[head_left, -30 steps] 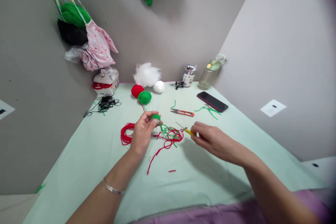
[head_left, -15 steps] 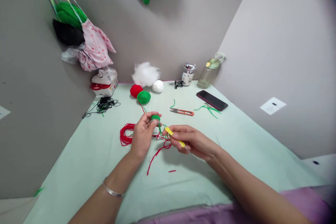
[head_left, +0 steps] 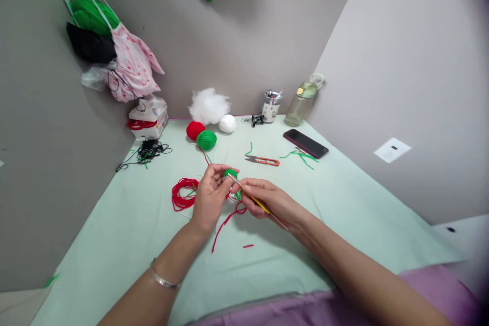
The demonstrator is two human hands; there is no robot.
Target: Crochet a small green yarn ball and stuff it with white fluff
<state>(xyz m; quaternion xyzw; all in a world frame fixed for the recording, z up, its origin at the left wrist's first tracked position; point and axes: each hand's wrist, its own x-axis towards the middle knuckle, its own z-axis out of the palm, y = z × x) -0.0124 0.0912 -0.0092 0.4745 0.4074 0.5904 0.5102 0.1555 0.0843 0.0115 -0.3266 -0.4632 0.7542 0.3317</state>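
In my left hand (head_left: 210, 193) a small green crochet piece (head_left: 230, 173) is pinched between thumb and fingers. My right hand (head_left: 265, 196) is closed round the yellow handle of a crochet hook (head_left: 256, 200), whose metal tip meets the green piece. Green, red and white strands hang below the piece between the hands, partly hidden by my fingers. Left of my left hand lies a loose coil of red yarn (head_left: 182, 194). A red yarn tail (head_left: 225, 226) trails over the cloth under the hands.
Orange thread snips (head_left: 263, 161), a phone (head_left: 305, 143) and green yarn scraps (head_left: 301, 155) lie beyond my hands. Farther back are red (head_left: 195, 130), green (head_left: 207, 140) and white (head_left: 227, 124) yarn balls, white stuffing (head_left: 209, 106), a pen cup (head_left: 271, 108) and a bottle (head_left: 300, 104). Tangled black yarn (head_left: 148, 150) lies left.
The hook has turned in my right hand, showing less of its yellow handle, and its tip sits higher on the green piece. The whole view has shifted slightly.
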